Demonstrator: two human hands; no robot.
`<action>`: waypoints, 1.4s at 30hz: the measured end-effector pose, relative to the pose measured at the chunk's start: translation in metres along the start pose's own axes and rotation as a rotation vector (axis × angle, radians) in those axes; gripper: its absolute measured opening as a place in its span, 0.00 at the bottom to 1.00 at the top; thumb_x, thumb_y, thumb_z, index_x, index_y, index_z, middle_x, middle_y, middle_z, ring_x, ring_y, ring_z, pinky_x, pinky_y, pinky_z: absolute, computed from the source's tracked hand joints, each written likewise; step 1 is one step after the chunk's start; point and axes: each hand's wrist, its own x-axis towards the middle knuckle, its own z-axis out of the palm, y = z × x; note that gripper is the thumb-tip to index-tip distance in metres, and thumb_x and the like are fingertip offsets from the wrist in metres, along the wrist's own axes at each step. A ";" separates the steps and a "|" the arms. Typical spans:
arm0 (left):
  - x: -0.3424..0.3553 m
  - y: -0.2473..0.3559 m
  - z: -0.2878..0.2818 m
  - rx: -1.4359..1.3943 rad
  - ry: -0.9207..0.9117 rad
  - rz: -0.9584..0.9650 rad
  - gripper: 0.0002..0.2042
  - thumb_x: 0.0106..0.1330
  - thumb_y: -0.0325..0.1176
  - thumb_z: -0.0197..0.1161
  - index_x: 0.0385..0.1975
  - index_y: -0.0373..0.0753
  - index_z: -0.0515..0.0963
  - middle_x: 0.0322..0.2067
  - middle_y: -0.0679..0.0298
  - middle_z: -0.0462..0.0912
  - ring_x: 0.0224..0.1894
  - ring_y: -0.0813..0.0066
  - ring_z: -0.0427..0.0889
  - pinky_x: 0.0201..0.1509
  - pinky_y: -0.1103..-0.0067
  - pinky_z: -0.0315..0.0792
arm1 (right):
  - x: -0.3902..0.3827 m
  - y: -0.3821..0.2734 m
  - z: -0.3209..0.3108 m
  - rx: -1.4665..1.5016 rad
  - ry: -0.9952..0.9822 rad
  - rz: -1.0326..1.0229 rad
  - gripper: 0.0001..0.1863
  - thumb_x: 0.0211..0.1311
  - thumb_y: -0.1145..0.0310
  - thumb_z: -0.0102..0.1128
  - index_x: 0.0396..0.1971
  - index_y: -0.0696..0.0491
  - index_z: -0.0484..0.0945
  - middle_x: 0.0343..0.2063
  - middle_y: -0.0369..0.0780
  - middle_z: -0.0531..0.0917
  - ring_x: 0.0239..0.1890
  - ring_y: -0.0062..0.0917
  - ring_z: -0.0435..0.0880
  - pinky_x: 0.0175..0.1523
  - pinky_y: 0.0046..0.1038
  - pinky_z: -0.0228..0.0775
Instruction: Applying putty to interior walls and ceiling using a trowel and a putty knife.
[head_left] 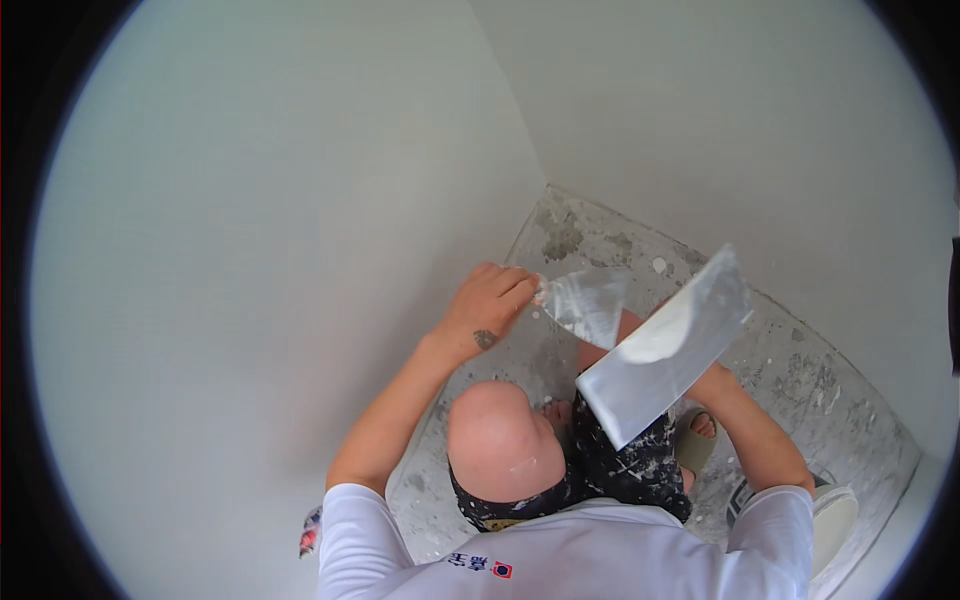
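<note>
My left hand (490, 302) is closed round the handle end of a putty knife (588, 305), whose flared metal blade points right. The blade's edge comes close to a wide rectangular plastering trowel (640, 385); whether they touch I cannot tell. A smear of white putty (660, 335) lies on the trowel's upper face. Beneath the trowel, my right hand (712, 382) holds it from below, tilted up toward the far right. The plate hides most of that hand's fingers and the handle.
Pale walls (250, 200) meet in a corner ahead. The grey floor (790, 370) is spotted with dried white splashes. My bare knee (503, 440) is bent close under the tools. A round white-rimmed bucket (835, 515) stands by my right elbow.
</note>
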 end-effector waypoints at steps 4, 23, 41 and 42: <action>-0.053 -0.014 0.042 -0.065 0.006 -0.442 0.10 0.59 0.25 0.64 0.40 0.36 0.74 0.35 0.55 0.80 0.34 0.56 0.78 0.38 0.70 0.72 | 0.012 0.075 0.031 -0.429 0.290 0.086 0.17 0.57 0.66 0.61 0.47 0.56 0.79 0.47 0.52 0.80 0.51 0.49 0.76 0.57 0.45 0.65; -0.096 0.015 0.085 -0.653 0.256 -1.039 0.08 0.65 0.25 0.62 0.36 0.35 0.67 0.33 0.67 0.74 0.34 0.82 0.73 0.38 0.82 0.72 | 0.176 0.230 0.162 -0.533 0.208 0.432 0.35 0.59 0.52 0.61 0.62 0.54 0.67 0.51 0.52 0.79 0.56 0.49 0.76 0.62 0.47 0.61; -0.096 0.015 0.076 -1.163 0.345 -1.076 0.06 0.68 0.29 0.59 0.39 0.35 0.72 0.35 0.65 0.78 0.34 0.82 0.75 0.38 0.81 0.73 | 0.173 0.010 -0.119 0.534 0.281 0.274 0.32 0.64 0.63 0.63 0.63 0.61 0.65 0.38 0.38 0.81 0.38 0.19 0.75 0.48 0.21 0.68; -0.102 0.014 0.074 -1.160 0.361 -1.078 0.06 0.68 0.29 0.59 0.39 0.35 0.72 0.35 0.65 0.78 0.34 0.82 0.75 0.38 0.81 0.73 | 0.166 -0.009 -0.128 0.602 0.322 0.260 0.31 0.66 0.64 0.62 0.64 0.61 0.64 0.38 0.39 0.81 0.39 0.20 0.76 0.49 0.22 0.68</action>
